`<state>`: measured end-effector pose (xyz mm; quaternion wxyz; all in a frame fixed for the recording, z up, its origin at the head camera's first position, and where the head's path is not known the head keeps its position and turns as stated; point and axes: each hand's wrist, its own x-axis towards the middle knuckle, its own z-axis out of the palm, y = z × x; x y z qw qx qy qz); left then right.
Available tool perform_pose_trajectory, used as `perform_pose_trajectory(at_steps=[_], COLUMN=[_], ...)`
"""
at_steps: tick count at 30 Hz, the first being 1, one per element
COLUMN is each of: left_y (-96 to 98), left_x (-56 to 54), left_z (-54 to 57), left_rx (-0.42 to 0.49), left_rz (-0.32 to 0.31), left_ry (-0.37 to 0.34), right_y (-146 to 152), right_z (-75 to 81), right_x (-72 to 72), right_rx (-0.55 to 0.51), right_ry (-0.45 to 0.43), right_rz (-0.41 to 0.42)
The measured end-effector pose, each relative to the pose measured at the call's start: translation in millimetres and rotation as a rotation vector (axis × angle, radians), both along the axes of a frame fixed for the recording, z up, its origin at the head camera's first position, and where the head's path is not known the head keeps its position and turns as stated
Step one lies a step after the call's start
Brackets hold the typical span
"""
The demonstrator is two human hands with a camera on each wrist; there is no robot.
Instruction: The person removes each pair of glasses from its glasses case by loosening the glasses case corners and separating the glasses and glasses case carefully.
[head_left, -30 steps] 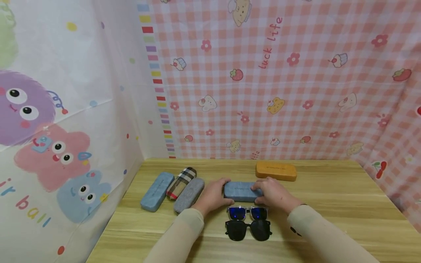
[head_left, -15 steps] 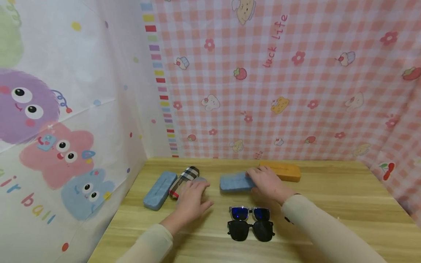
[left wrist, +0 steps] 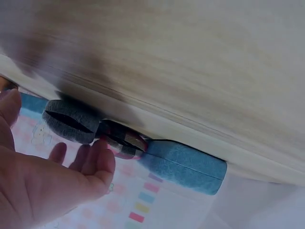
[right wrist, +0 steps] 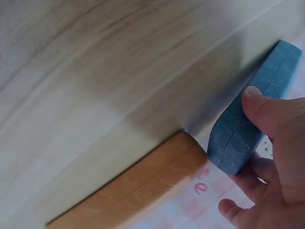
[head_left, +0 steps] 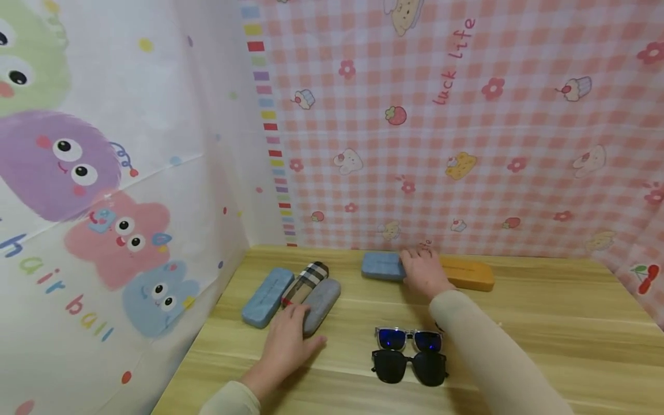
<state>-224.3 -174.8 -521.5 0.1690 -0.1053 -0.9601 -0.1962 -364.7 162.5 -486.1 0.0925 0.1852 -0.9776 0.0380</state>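
My right hand grips the right end of a blue glasses case at the back of the table. In the right wrist view the thumb lies on one side of that case and fingers are on the other; the case looks slightly tilted. Beside it is an orange glasses case. My left hand hovers by the near end of a grey glasses case, thumb spread from the fingers. Whether its fingertips touch the case I cannot tell. A plaid glasses case and another blue glasses case lie alongside.
Sunglasses with a clear frame and blue lenses lie at the middle front. Black sunglasses sit just nearer, close against them. A pink checked cloth hangs behind the wooden table, and a white printed cloth at its left.
Both hands were at the blue case by the sunglasses. The right hand has carried it back beside the orange case. The left hand has let go and moved left to the grey case.
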Motion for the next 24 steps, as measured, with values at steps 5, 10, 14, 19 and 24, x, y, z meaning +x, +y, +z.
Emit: perform_pose_trajectory(at_steps=[5,10,14,19,24], left_y=[0.2,-1.3,-3.1,-4.1,-5.5], left_x=[1.9,-1.2,-3.2,-7.4,-16.4], left_z=[0.2,-2.8,-3.8,-4.1,-7.0], left_rx=[0.037,0.083,0.118,0.141,0.128], left_rz=[0.066,0.090,0.090,0.099,0.076], left_ry=[-0.053,-0.096,-0.109,-0.100,-0.053], right_y=[2.0,3.6,4.9,5.7,20.4], right_z=[-6.3,-11.3,-10.7,0.9,8.2], right_x=[-0.8,-0.7,2.2,13.8,33.7], right_rx=[-0.024,-0.069,-0.068,-0.041,-0.119], right_ry=[-0.041,-0.069,-0.068,-0.060,-0.079], right_rz=[0.004,-0.009,-0.014,0.015,0.057])
